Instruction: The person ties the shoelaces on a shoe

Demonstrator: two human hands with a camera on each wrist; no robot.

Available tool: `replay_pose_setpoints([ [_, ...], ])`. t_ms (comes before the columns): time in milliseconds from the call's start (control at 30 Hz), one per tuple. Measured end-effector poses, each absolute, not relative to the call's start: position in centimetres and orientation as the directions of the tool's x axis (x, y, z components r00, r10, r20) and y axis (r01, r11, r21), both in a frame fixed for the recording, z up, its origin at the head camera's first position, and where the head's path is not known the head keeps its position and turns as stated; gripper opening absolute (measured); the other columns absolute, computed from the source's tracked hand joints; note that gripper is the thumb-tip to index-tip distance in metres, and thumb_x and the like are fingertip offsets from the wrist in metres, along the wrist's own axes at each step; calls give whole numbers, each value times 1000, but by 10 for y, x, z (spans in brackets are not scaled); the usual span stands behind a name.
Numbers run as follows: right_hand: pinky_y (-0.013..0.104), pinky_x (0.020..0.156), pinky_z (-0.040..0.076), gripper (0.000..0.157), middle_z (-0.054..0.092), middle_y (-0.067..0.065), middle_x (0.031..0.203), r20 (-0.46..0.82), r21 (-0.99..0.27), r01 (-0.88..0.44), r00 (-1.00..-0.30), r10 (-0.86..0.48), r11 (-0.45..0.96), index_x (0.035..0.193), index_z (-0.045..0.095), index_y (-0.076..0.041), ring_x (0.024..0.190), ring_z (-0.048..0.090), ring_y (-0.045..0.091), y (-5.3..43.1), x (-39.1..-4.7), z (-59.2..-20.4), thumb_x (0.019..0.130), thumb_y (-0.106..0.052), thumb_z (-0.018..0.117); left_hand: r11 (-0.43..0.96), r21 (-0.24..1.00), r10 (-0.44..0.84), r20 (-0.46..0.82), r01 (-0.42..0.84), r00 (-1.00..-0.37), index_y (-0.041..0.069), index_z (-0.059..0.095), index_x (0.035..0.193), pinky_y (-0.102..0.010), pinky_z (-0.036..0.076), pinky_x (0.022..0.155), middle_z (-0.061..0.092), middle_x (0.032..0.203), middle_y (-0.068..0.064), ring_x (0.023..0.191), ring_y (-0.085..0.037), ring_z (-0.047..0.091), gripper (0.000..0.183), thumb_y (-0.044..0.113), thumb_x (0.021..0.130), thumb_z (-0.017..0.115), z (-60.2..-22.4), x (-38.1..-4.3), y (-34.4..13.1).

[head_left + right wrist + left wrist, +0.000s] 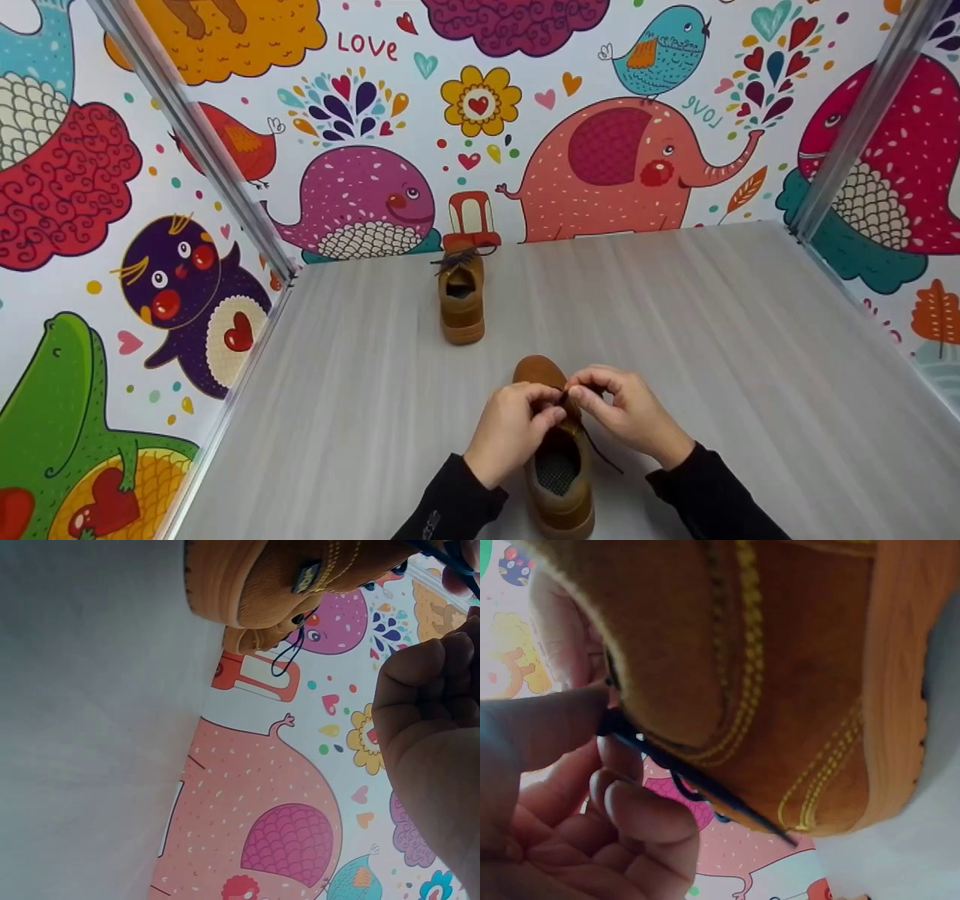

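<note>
A brown shoe with yellow stitching and a tan sole stands on the floor surface, toe pointing away from me. Over its front opening, my left hand pinches a dark shoelace between thumb and fingers. Close beside it, the right hand pinches the lace too, thumb against forefinger. One loose lace end hangs down the shoe's right side. Seen from the left wrist, the shoe's side fills much of the view, and the lace slants from the thumb toward the sole.
Farther off, a matching brown shoe stands with its dark lace tied in a bow, near the back wall. Walls with cartoon animals and metal corner posts enclose the pale wood-grain surface.
</note>
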State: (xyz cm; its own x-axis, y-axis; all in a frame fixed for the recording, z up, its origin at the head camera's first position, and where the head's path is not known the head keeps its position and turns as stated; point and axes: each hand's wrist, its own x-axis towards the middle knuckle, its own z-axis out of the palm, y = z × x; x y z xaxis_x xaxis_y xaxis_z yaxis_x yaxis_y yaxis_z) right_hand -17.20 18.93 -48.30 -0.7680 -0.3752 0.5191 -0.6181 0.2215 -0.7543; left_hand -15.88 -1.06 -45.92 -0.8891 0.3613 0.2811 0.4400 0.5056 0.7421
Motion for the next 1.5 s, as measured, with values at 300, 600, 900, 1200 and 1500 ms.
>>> replay_pose_setpoints([
  [300,26,58,46,12,65,4,83,580,-757,-623,-780,-235,196,93,67,-7,69,57,13,155,-159,-482,90,2,60,458,825,430,120,331,-895,14,75,92,-20,50,66,70,85,11,76,0,62,10,20,86,71,-451,-167,-37],
  [600,25,60,48,20,66,9,87,486,-825,-530,-842,-233,197,110,62,-1,72,60,15,164,-152,-465,90,0,61,412,866,430,90,284,-898,17,71,92,-21,49,64,67,83,12,71,-2,59,5,20,88,69,-451,-168,-31],
  [900,26,61,51,12,69,6,87,303,-852,-459,-825,-477,252,97,70,-5,72,61,11,194,-154,-469,87,-11,68,292,937,355,79,191,-931,15,67,91,-21,47,61,63,82,8,69,-5,56,5,15,87,69,-463,-164,-19],
  [1200,25,62,48,6,64,7,85,224,-839,-444,-809,-543,316,96,64,-6,73,56,13,199,-157,-463,93,-11,61,209,970,337,47,123,-940,11,66,93,-22,49,63,62,83,5,72,-7,58,5,12,89,67,-466,-163,-21],
  [1500,25,70,52,13,68,0,91,102,-884,-346,-799,-593,314,101,69,-14,81,63,10,223,-163,-481,91,-20,64,127,990,334,21,67,-942,1,64,98,-24,47,71,63,87,-2,81,-12,57,12,11,92,62,-463,-160,-21],
])
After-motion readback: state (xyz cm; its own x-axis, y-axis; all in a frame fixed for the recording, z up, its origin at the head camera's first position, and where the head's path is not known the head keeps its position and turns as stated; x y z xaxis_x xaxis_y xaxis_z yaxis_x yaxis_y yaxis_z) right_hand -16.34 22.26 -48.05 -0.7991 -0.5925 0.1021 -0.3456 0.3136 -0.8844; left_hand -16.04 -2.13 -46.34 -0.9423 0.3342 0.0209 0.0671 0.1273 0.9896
